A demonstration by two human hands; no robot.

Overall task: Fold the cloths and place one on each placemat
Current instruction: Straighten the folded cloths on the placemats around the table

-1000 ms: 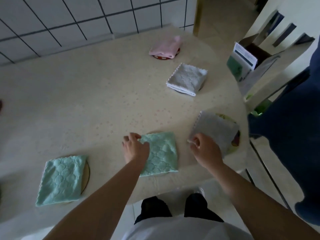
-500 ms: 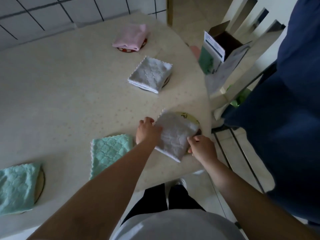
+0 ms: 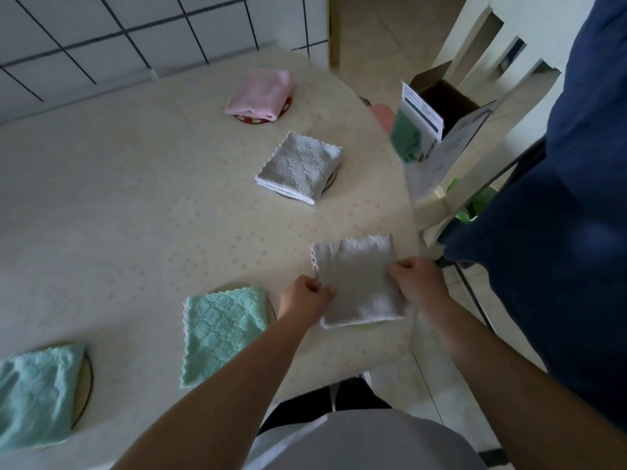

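A folded grey cloth [image 3: 359, 283] lies near the table's right front edge, and it hides the placemat under it. My left hand [image 3: 305, 296] pinches its left edge and my right hand [image 3: 419, 279] pinches its right edge. Left of it a folded green cloth [image 3: 220, 329] covers a round placemat [image 3: 271, 308]. Another green cloth [image 3: 34, 398] rests on a dark-rimmed placemat [image 3: 86, 385] at the far left. Further back a folded grey cloth [image 3: 298, 166] and a pink cloth [image 3: 261, 95] each sit on a placemat.
The round cream table [image 3: 135, 198] stands against a tiled wall [image 3: 101, 32]. An open cardboard box with leaflets [image 3: 437, 113] stands on a white chair at the right. A person in dark blue clothing [image 3: 559, 215] stands close by on the right.
My left hand left the green cloth and moved right to the grey cloth. Both hands turned and squared the grey cloth, which now covers its placemat. The view swung right.
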